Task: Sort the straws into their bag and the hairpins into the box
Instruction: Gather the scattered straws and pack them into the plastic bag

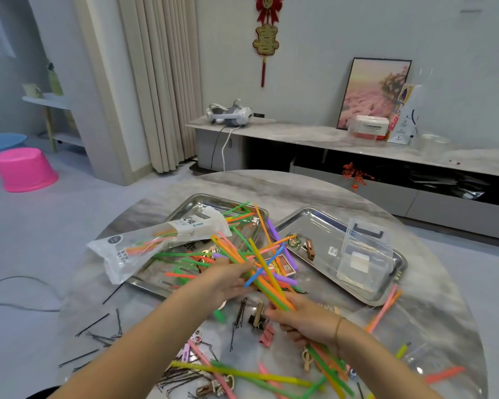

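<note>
R hand [303, 321] is clamped round a bundle of straws [271, 286], w/ L hand [228, 280] curled on the same bundle just further up. The straw bag [144, 246] lies just beyond L hand, partly on a steel tray [190, 201]; the clear box [366, 254] sits beyond & right of R hand. Some black hairpins [239, 315] lie between the hands, others by L forearm.

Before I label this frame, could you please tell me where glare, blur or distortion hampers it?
In the head view, wide-angle distortion bows the table; glare washes the left tray, right tray and clear box; the left hand, right hand and the straw bundle they grip look slightly smeared.
</note>
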`<state>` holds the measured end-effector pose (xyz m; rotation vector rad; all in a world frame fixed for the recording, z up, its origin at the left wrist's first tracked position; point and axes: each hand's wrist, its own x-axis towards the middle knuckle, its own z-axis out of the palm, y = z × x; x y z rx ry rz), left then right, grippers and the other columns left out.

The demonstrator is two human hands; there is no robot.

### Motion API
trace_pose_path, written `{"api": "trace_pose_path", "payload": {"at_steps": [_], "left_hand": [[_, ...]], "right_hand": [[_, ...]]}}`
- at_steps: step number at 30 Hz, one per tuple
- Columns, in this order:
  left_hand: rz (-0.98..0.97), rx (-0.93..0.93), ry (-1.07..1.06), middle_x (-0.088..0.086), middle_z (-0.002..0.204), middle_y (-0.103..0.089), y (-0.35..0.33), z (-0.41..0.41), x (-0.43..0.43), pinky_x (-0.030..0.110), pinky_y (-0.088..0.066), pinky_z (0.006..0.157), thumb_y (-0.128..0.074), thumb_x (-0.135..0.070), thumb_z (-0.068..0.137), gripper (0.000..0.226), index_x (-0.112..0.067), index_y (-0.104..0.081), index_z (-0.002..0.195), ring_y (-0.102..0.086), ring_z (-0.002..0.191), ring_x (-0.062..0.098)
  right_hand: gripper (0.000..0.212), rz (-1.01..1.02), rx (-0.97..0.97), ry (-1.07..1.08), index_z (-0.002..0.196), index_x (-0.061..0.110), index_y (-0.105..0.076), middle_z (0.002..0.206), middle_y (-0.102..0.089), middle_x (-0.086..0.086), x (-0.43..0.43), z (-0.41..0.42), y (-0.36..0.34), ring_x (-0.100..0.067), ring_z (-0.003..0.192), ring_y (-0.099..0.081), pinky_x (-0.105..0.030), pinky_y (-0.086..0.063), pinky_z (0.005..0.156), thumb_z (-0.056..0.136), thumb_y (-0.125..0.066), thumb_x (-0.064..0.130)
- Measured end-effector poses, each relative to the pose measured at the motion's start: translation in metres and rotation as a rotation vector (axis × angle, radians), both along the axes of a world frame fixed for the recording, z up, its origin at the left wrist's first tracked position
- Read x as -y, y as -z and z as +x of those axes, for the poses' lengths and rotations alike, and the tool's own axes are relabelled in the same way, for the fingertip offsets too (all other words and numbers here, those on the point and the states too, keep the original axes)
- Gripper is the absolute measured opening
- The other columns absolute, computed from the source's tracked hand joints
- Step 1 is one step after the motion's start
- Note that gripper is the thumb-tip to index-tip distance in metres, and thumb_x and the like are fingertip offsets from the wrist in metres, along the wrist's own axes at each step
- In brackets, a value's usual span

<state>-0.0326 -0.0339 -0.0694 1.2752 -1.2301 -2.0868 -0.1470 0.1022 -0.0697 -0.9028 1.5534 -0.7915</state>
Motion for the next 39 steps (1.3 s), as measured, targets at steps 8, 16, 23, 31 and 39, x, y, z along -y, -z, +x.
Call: {"api": "trace_pose_path", "payload": {"at_steps": [8, 16, 23, 31, 39], "left_hand": [[-0.256, -0.043, 0.044, 0.012, 0.111, -0.066, -0.012, -0.01, -0.011, 0.033, -0.058, 0.075, -0.067, -0.029, 0.084, 0.047, -0.003, -0.05, 0.12, -0.067, 0.095, 0.021], [-0.51, -0.108, 0.093, 0.013, 0.107, -0.068, -0.038, -0.019, -0.035, 0.021, -0.056, 0.075, -0.056, -0.029, 0.092, 0.028, -0.007, -0.057, 0.111, -0.068, 0.094, 0.016], [-0.504, -0.158, 0.19, -0.001, 0.09, -0.073, -0.036, -0.022, -0.044, 0.027, -0.057, 0.077, -0.055, -0.027, 0.093, 0.017, -0.014, -0.06, 0.102, -0.07, 0.085, 0.01], [-0.609, -0.271, 0.154, -0.003, 0.087, -0.072, -0.043, -0.02, -0.046, 0.016, -0.054, 0.072, -0.066, -0.004, 0.083, 0.017, -0.014, -0.066, 0.097, -0.069, 0.081, 0.005], [-0.717, -0.247, 0.165, -0.004, 0.091, -0.074, -0.041, -0.026, -0.047, 0.017, -0.053, 0.074, -0.074, -0.008, 0.077, 0.028, -0.021, -0.067, 0.101, -0.07, 0.086, 0.007]], "right_hand": [[0.023, -0.026, 0.016, -0.006, 0.075, 0.02, -0.047, 0.044, -0.029, 0.008, 0.008, -0.01, -0.002, -0.006, 0.037, -0.023, -0.015, -0.022, 0.036, 0.087, -0.066, 0.026], [0.032, -0.206, 0.029, 0.148, 0.061, 0.019, -0.047, 0.041, -0.034, 0.008, 0.023, -0.007, -0.002, -0.008, 0.037, -0.025, -0.019, -0.023, 0.038, 0.087, -0.065, 0.022], [0.029, -0.315, 0.032, 0.193, 0.063, 0.014, -0.048, 0.04, -0.031, 0.005, 0.023, -0.007, 0.0, -0.008, 0.035, -0.026, -0.02, -0.026, 0.038, 0.088, -0.061, 0.009], [0.02, -0.374, -0.018, 0.233, 0.073, 0.016, -0.049, 0.04, -0.032, 0.008, 0.021, -0.008, -0.012, -0.009, 0.036, -0.028, -0.022, -0.026, 0.041, 0.081, -0.059, 0.001], [0.023, -0.469, -0.037, 0.255, 0.071, 0.01, -0.049, 0.046, -0.036, 0.002, 0.02, -0.004, -0.02, -0.012, 0.042, -0.032, -0.019, -0.03, 0.041, 0.087, -0.053, -0.005]]}}
